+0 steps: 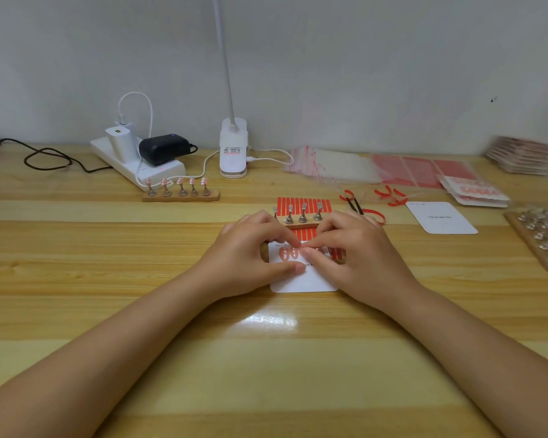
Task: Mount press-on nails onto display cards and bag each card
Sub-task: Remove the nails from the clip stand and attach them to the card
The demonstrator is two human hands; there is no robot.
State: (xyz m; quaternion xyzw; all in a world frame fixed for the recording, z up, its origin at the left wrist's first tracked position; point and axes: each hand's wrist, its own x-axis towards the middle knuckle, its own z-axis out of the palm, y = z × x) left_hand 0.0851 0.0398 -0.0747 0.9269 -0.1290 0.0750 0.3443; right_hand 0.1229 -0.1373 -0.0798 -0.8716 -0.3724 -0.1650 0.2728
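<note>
A white display card (307, 279) lies on the wooden table in front of me, with pink press-on nails (288, 253) stuck along its upper part. My left hand (249, 256) holds the card's left side, thumb lying on its face. My right hand (351, 252) pinches a pink nail at the card's top middle, fingertips meeting those of the left hand. Just behind the card stands a wooden nail stand (298, 218) with bare metal pegs, on a red-striped adhesive sheet (304, 202). A second stand (181, 192) with several pink nails sits further left.
At the back are a white power strip (136, 162) with chargers and a clip lamp (233, 150). Clear bags (332, 165), red sheets, bagged cards (478, 191), a blank card (440, 218), tweezers (355, 205) and red peeled strips lie right. Another peg board (541, 235) is at the right edge.
</note>
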